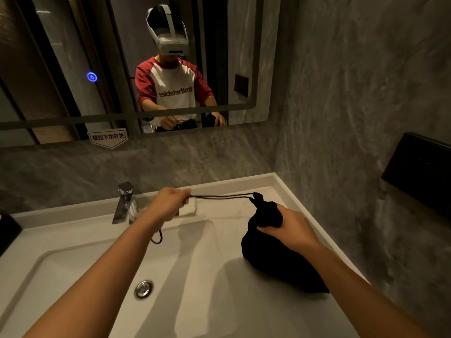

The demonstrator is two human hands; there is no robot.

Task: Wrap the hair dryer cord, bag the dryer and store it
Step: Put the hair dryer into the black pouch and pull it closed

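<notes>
Black cloth bag: soft, matte, lumpy, its neck gathered into a puckered knot. I see it lying on the right side of the white basin, partly on the rim; whatever it contains is hidden. My right hand is clamped around the bag just below the neck. Drawstring: thin dark double cord, stretched taut and nearly level from the neck to my left hand, which is fisted around it, with a slack loop hanging below the wrist. White folded towel: fluffy, just behind the left hand on the ledge. Tap: polished chrome, squared. Drain: round, shiny metal. Wall: grey, veined stone finish. Mirror: rounded corners, reflecting a person in a white headset.
</notes>
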